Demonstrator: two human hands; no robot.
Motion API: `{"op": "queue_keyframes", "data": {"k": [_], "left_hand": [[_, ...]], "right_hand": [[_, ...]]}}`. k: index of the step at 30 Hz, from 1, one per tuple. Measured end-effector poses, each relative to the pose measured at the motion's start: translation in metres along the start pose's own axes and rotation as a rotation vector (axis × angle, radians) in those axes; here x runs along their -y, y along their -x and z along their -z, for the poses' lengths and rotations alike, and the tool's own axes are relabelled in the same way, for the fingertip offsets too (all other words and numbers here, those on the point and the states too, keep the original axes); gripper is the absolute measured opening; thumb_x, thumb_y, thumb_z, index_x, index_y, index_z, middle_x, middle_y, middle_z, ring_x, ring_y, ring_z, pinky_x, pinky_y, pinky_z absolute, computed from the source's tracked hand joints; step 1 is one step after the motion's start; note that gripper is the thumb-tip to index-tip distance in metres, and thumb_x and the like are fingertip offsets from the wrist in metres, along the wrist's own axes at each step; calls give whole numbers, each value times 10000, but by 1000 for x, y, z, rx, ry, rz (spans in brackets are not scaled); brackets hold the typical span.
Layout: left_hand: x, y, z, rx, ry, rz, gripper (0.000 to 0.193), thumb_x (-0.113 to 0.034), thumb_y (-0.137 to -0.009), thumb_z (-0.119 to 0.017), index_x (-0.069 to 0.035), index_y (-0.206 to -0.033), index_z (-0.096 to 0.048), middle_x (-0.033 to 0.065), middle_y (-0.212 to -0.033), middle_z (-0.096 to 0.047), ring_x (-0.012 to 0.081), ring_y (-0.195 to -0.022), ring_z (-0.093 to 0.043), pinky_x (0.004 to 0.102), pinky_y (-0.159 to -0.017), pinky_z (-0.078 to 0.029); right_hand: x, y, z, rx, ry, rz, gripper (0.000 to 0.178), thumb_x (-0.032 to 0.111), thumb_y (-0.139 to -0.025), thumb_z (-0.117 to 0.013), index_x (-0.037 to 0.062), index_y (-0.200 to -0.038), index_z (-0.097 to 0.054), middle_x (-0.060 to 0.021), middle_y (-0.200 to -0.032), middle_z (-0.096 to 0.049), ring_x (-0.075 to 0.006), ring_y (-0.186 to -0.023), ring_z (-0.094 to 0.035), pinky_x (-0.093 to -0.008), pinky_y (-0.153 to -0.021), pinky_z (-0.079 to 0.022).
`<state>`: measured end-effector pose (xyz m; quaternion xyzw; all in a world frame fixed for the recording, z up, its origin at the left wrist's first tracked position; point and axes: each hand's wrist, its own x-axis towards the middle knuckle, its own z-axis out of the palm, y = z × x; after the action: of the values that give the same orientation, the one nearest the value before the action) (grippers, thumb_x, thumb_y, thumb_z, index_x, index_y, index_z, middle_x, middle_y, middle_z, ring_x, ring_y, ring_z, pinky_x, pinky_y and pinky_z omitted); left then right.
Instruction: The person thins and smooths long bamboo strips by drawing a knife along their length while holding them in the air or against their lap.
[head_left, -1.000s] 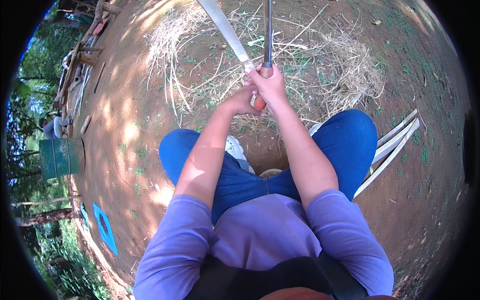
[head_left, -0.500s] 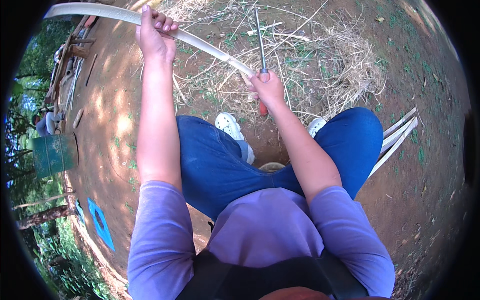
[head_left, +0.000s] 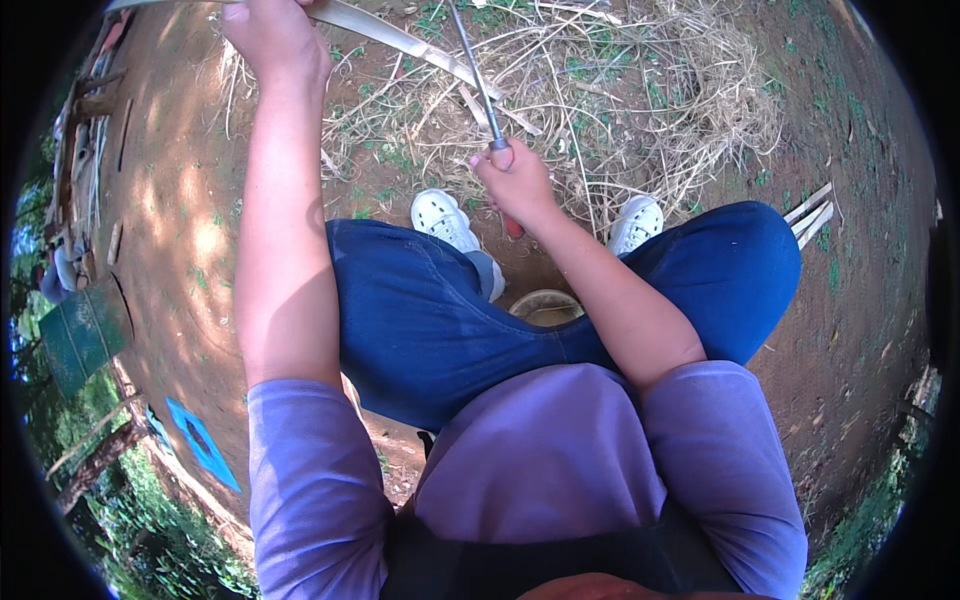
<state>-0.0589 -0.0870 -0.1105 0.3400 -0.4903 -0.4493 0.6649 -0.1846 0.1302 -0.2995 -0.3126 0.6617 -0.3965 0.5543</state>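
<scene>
My left hand (head_left: 280, 42) is at the upper left, its fingers closed around a long, pale, curved strip (head_left: 385, 33) that looks like split bamboo. The strip runs to the right and its end reaches past the tool's shaft, above the straw. In my right hand (head_left: 518, 183), in front of my knees, is a knife (head_left: 473, 65) with a long, narrow blade and a red handle. Its blade points up and slightly left, crossing the strip near the strip's end. The top edge of the picture cuts off part of my left hand.
Dry straw-like shavings (head_left: 690, 100) lie heaped on the brown soil ahead of my white shoes (head_left: 440, 218). A round pale object (head_left: 545, 306) sits between my legs. More pale strips (head_left: 812, 215) lie by my right knee; a green panel (head_left: 85, 335) and blue sheet (head_left: 203, 445) are left.
My left hand has moved up and left with the strip. The strip's near end has come away from my right hand, and the knife now tilts left.
</scene>
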Motion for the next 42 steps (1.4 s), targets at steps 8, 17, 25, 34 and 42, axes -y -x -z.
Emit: {"op": "queue_keyframes", "data": {"k": [8, 17, 25, 34, 42], "left_hand": [[-5, 14, -25, -105, -79, -40, 334, -381, -1082, -559, -145, -886, -427, -50, -653, -400, 78, -555, -438, 250, -523, -410], [0, 21, -37, 1, 109, 39, 356, -395, -1078, -566, -139, -866, -441, -43, -658, -433, 91, -563, -462, 258, -544, -437], [-7, 34, -48, 10, -58, -77, 378, -397, -1080, -563, -149, -829, -428, -62, -644, -401, 66, -562, -422, 250, -532, -392], [-12, 44, -55, 68, -142, -107, 414, -430, -1066, -581, -156, -796, -428, -67, -634, -387, 61, -559, -420, 245, -526, -378], [-14, 36, -46, 53, -102, -105, 408, -426, -1064, -586, -157, -800, -431, -63, -637, -392, 69, -559, -420, 248, -533, -382]], "right_hand": [[-10, 8, -5, 14, 103, 137, 279, 256, -886, -745, 21, -978, -626, -175, -836, -700, -345, -809, -706, -441, -751, -540], [35, 24, 6, 15, 126, 227, 285, 268, -896, -752, 29, -1020, -659, -120, -882, -724, -235, -806, -706, -379, -765, -548], [18, 17, 10, 56, 86, 124, 236, 225, -908, -730, 31, -1007, -639, -77, -807, -693, -182, -677, -677, -360, -641, -546], [12, 9, 10, 18, 143, 113, 217, 192, -915, -710, 25, -1028, -632, -74, -790, -683, -178, -678, -667, -339, -657, -534], [4, 4, 8, 36, 193, 7, 235, 209, -904, -723, 26, -1019, -631, -93, -841, -697, -206, -758, -695, -368, -738, -541]]}}
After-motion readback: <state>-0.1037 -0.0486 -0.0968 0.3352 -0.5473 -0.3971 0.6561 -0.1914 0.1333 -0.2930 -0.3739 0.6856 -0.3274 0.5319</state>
